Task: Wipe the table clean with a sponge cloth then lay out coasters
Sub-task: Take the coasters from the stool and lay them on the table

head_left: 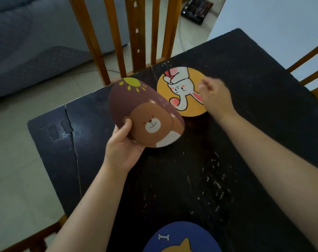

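Note:
My left hand [123, 142] grips a round brown coaster with a bear and a sun [145, 113], tilted above the dark table [245, 124]. A yellow coaster with a white rabbit [180, 91] lies flat on the table toward the far side. My right hand [215, 96] hovers at that coaster's right edge, blurred, with loosely curled fingers that hold nothing. A blue coaster with a bone and an orange animal [181, 237] lies at the near edge of the table. No sponge cloth is in view.
A wooden chair back [121, 37] stands at the table's far side, another chair [316, 70] at the right. A grey sofa [27, 42] is at the left over a tiled floor. A dark box [196, 10] lies on the floor. The tabletop is scratched.

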### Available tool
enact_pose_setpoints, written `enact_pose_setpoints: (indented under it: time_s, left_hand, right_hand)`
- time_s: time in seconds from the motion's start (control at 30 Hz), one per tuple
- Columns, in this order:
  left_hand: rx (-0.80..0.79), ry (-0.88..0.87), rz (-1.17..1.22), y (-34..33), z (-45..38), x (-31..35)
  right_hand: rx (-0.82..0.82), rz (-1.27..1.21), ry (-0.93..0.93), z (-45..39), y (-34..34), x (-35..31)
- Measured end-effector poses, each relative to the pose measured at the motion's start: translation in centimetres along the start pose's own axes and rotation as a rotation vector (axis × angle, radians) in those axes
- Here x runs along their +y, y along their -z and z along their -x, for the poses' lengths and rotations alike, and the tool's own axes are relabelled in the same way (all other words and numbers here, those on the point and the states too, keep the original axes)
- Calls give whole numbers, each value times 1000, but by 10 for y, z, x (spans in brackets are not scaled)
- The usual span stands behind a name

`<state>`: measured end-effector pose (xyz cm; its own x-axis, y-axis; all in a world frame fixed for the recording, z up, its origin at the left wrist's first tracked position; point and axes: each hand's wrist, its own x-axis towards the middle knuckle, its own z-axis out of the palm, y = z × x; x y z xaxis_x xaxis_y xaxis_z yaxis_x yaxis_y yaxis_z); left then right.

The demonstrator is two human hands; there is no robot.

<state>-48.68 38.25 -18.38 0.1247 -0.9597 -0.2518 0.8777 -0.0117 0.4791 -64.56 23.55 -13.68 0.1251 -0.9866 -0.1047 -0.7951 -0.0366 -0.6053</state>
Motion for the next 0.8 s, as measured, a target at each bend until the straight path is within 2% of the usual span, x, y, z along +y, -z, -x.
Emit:
enact_pose_setpoints:
  time_s: [0.1,0.17,0.27,0.4,0.5,0.57,0.7,0.8]
  left_hand:
    - [-58,93,-60,-14,0,-13]
    - [-83,134,-120,-27,-1,-21]
    - [-55,161,-246,-52,-7,-37]
    - [4,173,-468,-79,-16,-71]
    - [56,190,-720,-97,-18,-97]
    - [72,208,-818,-104,-20,-112]
    - [13,266,-911,-115,-19,-134]
    - [-44,304,-1035,-121,-13,-143]
  right_hand:
    - [-430,-473,-222,41,24,-2]
    - [-509,-599,-242,60,41,12]
    - [-324,-618,-201,76,73,37]
    - [-110,-394,-195,88,94,67]
    - [8,-520,-263,95,104,88]
    - [80,-462,-288,99,109,104]
    - [110,-288,-337,105,107,136]
    - [87,-382,-508,106,101,148]
